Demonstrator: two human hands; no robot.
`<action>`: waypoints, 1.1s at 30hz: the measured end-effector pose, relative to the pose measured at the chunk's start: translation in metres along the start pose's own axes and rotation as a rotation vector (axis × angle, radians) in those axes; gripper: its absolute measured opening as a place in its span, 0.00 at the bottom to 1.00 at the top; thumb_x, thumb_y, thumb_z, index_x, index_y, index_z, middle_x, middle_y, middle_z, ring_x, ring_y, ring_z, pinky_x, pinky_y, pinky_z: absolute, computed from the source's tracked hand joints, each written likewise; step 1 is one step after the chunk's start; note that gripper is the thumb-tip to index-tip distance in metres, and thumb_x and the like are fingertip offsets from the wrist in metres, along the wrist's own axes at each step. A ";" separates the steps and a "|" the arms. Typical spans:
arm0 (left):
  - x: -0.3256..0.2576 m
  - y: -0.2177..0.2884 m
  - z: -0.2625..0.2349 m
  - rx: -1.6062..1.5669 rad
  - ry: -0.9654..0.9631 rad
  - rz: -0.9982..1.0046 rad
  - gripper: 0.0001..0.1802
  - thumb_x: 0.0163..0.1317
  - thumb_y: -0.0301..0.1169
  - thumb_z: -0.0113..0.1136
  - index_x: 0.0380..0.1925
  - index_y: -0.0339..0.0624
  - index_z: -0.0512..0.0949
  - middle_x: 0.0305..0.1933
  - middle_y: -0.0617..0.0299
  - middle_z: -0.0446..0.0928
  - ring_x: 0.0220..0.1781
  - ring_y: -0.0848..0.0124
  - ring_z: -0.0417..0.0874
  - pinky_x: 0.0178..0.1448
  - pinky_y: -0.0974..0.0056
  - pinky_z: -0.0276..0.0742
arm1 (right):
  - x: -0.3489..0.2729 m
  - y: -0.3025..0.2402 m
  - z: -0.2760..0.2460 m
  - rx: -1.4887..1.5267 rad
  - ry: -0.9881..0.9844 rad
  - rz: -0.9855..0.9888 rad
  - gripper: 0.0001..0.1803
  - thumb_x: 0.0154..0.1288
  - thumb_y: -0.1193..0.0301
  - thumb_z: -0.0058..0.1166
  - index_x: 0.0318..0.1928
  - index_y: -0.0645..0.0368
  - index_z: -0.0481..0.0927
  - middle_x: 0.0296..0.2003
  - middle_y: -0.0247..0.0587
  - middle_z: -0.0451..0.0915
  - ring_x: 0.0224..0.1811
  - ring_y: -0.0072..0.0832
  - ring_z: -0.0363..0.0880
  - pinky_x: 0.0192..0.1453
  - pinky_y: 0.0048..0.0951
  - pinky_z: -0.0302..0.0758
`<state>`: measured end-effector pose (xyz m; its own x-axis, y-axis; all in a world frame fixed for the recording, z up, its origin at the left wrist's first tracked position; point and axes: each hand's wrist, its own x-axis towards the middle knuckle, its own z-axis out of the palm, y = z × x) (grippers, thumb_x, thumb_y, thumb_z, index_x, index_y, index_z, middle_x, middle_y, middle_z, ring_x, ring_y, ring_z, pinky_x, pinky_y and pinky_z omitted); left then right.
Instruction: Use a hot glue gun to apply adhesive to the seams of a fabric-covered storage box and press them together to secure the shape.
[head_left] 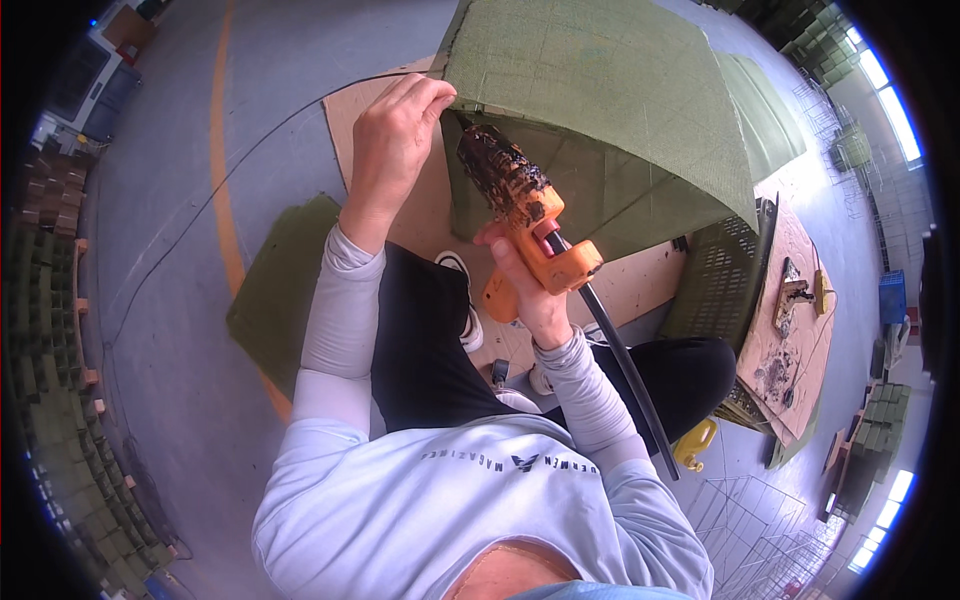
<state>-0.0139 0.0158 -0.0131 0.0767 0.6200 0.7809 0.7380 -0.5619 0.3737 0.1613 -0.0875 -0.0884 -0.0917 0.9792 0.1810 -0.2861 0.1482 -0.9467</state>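
A large green box-shaped piece, stiff-walled and woven in texture, sits over flat brown cardboard, its hollow side facing the person. At its left corner, the grip of the left hand pinches the edge. Just below that corner, the right hand has its grip wrapped round an orange plastic glue gun, nose crusted with lumpy dark residue, a smooth black rod trailing behind. Right of the box-shaped piece stands an olive slotted plastic crate, contents hidden.
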 end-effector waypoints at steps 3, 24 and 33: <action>0.000 -0.001 0.000 -0.007 -0.002 -0.011 0.04 0.61 0.27 0.62 0.33 0.40 0.79 0.32 0.59 0.80 0.34 0.60 0.82 0.36 0.61 0.76 | 0.004 -0.001 0.001 -0.035 -0.045 -0.008 0.09 0.65 0.73 0.60 0.43 0.60 0.77 0.37 0.31 0.78 0.39 0.20 0.75 0.44 0.24 0.73; -0.002 -0.004 0.002 0.002 0.010 0.006 0.03 0.61 0.27 0.62 0.33 0.40 0.78 0.32 0.60 0.80 0.35 0.59 0.82 0.36 0.60 0.76 | -0.004 -0.002 -0.007 0.065 0.008 0.020 0.08 0.67 0.74 0.57 0.45 0.61 0.78 0.37 0.33 0.80 0.41 0.21 0.77 0.46 0.25 0.74; -0.003 -0.001 0.000 0.000 -0.021 -0.029 0.06 0.62 0.26 0.62 0.37 0.36 0.78 0.35 0.57 0.80 0.35 0.60 0.82 0.40 0.62 0.76 | -0.005 -0.001 -0.007 0.066 -0.009 0.025 0.10 0.71 0.67 0.51 0.44 0.61 0.75 0.40 0.39 0.77 0.46 0.26 0.75 0.50 0.28 0.68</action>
<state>-0.0150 0.0150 -0.0158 0.0695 0.6474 0.7590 0.7402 -0.5436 0.3959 0.1691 -0.0920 -0.0906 -0.1080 0.9811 0.1604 -0.3456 0.1142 -0.9314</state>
